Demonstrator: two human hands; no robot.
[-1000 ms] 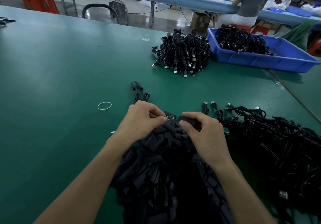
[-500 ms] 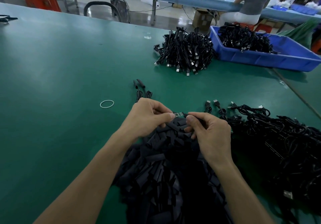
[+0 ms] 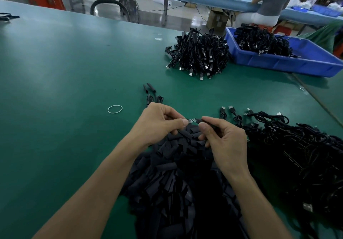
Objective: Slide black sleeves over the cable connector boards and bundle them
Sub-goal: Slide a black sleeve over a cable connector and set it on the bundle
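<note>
Above the sleeve pile, left hand pinches the connector board, right hand pinches a sleeve; both grips narrow. Misalignment could snag the sleeve on board corners.

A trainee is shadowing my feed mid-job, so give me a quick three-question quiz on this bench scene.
1. True or false: the white rubber band lies to the left of the left hand.
2. What does the left hand pinch? A) the connector board B) a USB plug C) a fan
3. Which hand's fingers hold the black sleeve next to the board?
Key: 1 true; 2 A; 3 the right hand.
</note>
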